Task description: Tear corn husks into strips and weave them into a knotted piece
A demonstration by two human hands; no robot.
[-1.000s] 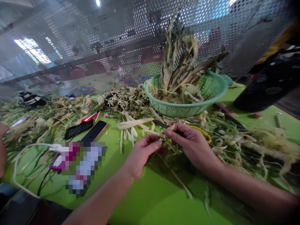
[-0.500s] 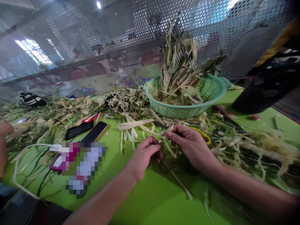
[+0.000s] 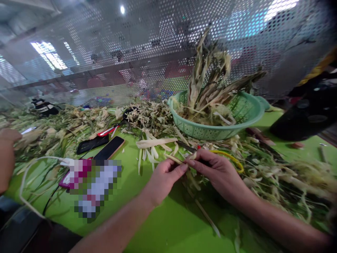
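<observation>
My left hand point(image 3: 167, 177) and my right hand point(image 3: 214, 168) meet over the green table, thumbs and forefingers pinched on a pale corn husk strip point(image 3: 174, 159). Its end pokes out past my left fingers; the rest is partly hidden by my fingertips. Just behind them lies a bundle of husk strips point(image 3: 155, 143), fanned toward me. Scissors with a yellow handle point(image 3: 238, 163) rest behind my right hand. Below my hands a thin dry stalk point(image 3: 205, 212) slants across the table.
A green basket point(image 3: 210, 133) of dry husks stands at the back. Husk heaps point(image 3: 86, 119) cover the left; tangled fibres point(image 3: 305, 175) lie right. Phone point(image 3: 110, 147), red cutter point(image 3: 107, 131), purple power bank point(image 3: 65, 181) with white cable sit left. Another person's arm point(image 3: 6, 158) shows at the left edge.
My left fingers have moved up against my right fingertips, with the thumb now flat along the strip. The whole view has shifted slightly, so things appear further right and lower.
</observation>
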